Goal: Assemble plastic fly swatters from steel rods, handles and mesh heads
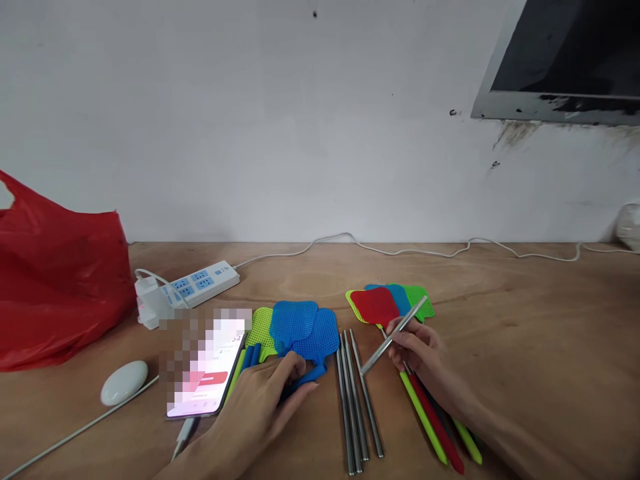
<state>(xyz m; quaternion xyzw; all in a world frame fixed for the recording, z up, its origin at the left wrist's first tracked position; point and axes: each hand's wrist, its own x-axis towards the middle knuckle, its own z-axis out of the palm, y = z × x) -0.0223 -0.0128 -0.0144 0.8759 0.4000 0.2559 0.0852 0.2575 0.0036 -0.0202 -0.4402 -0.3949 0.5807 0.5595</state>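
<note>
My left hand (265, 393) is closed around a blue plastic handle (306, 380), partly hidden by the fingers. My right hand (420, 350) pinches a silver metal rod (385, 347), tilted with its upper end to the right. Just beyond my left hand lie blue fly swatter heads (293, 319) and a yellow-green head (261, 328). Several metal rods (350, 400) lie side by side between my hands. Beneath my right hand are fly swatters with a red head (375, 305), a green head (419, 302) and red and yellow-green handles (425, 417).
A lit phone (213, 373) lies beside my left hand, with more blue handles (250, 357) along its edge. Behind it is a white power strip (210, 283). At left are a red plastic bag (60, 287) and a white oval object (125, 382). A cable (395, 253) runs along the wall.
</note>
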